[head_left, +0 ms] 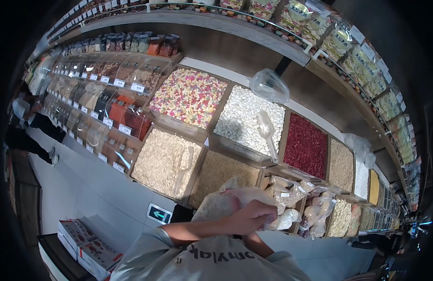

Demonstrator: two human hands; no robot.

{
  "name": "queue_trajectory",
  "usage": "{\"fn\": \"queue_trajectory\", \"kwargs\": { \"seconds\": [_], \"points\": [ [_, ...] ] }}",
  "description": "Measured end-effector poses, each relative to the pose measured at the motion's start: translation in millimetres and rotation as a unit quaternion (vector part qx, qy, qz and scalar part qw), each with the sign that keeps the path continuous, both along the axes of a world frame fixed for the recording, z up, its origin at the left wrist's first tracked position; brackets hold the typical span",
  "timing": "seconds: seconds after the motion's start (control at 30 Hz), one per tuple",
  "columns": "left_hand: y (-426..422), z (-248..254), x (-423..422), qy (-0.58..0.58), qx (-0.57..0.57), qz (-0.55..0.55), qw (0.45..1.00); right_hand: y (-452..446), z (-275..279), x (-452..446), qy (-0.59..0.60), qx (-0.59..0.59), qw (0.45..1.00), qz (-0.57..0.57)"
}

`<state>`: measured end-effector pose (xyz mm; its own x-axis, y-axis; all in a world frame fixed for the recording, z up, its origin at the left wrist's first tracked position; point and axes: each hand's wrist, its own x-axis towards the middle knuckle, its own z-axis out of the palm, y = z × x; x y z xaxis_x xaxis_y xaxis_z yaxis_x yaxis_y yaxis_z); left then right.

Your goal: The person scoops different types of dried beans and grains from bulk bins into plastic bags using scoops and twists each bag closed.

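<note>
A translucent plastic bag point(208, 209) is held in front of my chest, bulging and whitish; its contents are hard to make out. My left hand point(257, 216) is closed in a fist at the bag's right side, with crumpled plastic around the fingers. My right forearm passes behind the left one, and my right hand point(234, 202) shows only as a blurred pinkish patch at the bag, its fingers hidden. Just beyond the bag is a bin of brown grain point(223, 169). To its left, a scoop point(183, 166) lies in a bin of pale flakes point(153, 157).
White beans point(235, 110) with another scoop point(267, 129), coloured flakes point(188, 96) and dark red beans point(306, 145) fill farther bins. Bagged goods point(319, 206) sit at right. Boxes point(92, 248) stand at lower left. A person point(36, 117) is at far left.
</note>
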<state>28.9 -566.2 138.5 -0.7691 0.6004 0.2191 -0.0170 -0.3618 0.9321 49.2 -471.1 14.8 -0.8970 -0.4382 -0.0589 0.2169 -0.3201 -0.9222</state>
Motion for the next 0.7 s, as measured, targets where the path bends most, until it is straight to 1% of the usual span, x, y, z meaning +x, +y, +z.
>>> {"fn": "queue_trajectory", "kwargs": {
  "seconds": [0.07, 0.13, 0.17, 0.23, 0.27, 0.3, 0.33, 0.37, 0.4, 0.43, 0.47, 0.53, 0.57, 0.6, 0.63, 0.7],
  "points": [
    [-4, 6, -2, 0.002, -0.018, 0.0, 1.0, -5, 2, 1, -0.003, -0.011, 1.0, -0.013],
    [-18, 13, 2, -0.001, -0.151, 0.053, 0.987, -4, 6, -2, -0.017, -0.021, 0.999, -0.046],
    [-26, 6, 0, -0.003, -0.151, 0.055, 0.987, -2, 11, -6, -0.037, -0.027, 0.996, -0.073],
    [-42, -16, -6, -0.112, 0.02, 0.097, 0.989, 3, 25, -14, -0.09, -0.021, 0.984, -0.152],
    [-48, -23, -11, -0.113, 0.02, 0.098, 0.988, 7, 34, -15, -0.157, 0.003, 0.967, -0.201],
    [-53, -27, -16, 0.055, -0.143, 0.172, 0.973, 17, 26, -16, -0.103, 0.03, 0.975, -0.197],
    [-55, -32, -20, 0.22, -0.297, 0.235, 0.899, 25, 23, -18, -0.05, 0.057, 0.978, -0.195],
    [-55, -39, -19, 0.219, -0.296, 0.236, 0.899, 34, 21, -19, -0.053, 0.009, 0.982, -0.181],
    [-53, -45, -15, 0.175, -0.269, 0.172, 0.931, 34, 28, -21, -0.056, -0.039, 0.984, -0.167],
    [-51, -49, -11, 0.129, -0.24, 0.106, 0.956, 34, 35, -21, -0.056, -0.039, 0.984, -0.167],
    [-47, -54, -10, 0.129, -0.238, 0.106, 0.957, 35, 42, -20, -0.069, -0.035, 0.98, -0.182],
    [-39, -59, -9, 0.144, -0.307, 0.031, 0.94, 34, 54, -17, -0.081, -0.032, 0.977, -0.196],
    [-37, -64, -5, 0.144, -0.306, 0.032, 0.941, 33, 56, -13, -0.095, -0.03, 0.97, -0.219],
    [-35, -68, 1, 0.147, -0.292, 0.071, 0.943, 30, 59, -9, -0.11, -0.029, 0.964, -0.242],
    [-33, -73, 5, 0.148, -0.277, 0.11, 0.943, 27, 61, -6, -0.11, -0.028, 0.964, -0.239],
    [-30, -82, 8, 0.126, -0.256, 0.112, 0.952, 23, 66, -1, -0.026, 0.027, 0.972, -0.233]
  ]
}}
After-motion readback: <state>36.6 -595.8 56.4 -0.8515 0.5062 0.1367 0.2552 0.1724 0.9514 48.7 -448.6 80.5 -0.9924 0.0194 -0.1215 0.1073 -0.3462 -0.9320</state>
